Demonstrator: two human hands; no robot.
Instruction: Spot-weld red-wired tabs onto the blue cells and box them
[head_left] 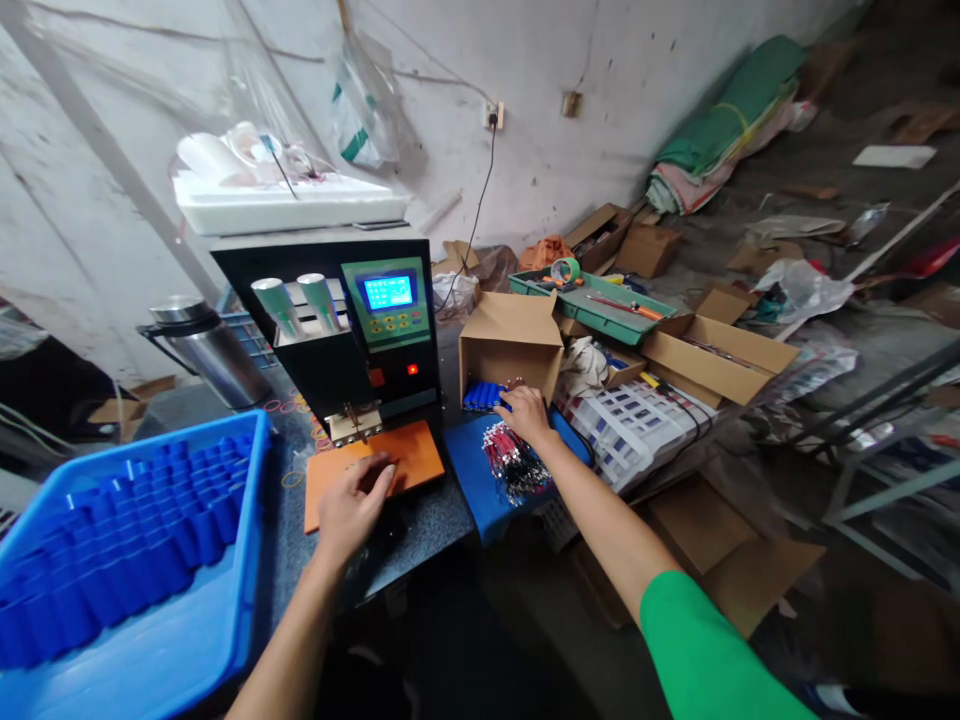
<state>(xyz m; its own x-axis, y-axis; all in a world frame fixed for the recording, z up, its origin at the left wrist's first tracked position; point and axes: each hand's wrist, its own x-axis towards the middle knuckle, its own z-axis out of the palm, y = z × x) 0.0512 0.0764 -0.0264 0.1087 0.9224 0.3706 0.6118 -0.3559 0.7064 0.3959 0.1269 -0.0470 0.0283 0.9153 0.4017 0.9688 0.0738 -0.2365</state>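
My left hand (356, 500) rests on an orange board (416, 450), fingers loosely bent and thumb apart, with nothing visible in it. Just beyond it are the metal electrodes (360, 422) of a black spot welder (322, 375) with a lit blue screen (390, 292). My right hand (526, 412) reaches to the mouth of an open cardboard box (514, 320). Its fingers close at the end of a row of blue-wrapped battery packs (480, 395); the fingertips are partly hidden. Below that hand, a bundle of red and black wire leads (514, 465) lies on a blue cloth (469, 465).
At left, a blue tray (187, 650) holds many blue-wrapped cells (150, 540). Behind it stands a steel flask (202, 350). A green tool tray (600, 310), a white plastic crate (630, 425) and cardboard boxes (712, 350) crowd the right side. A white foam tray (292, 205) tops the welder.
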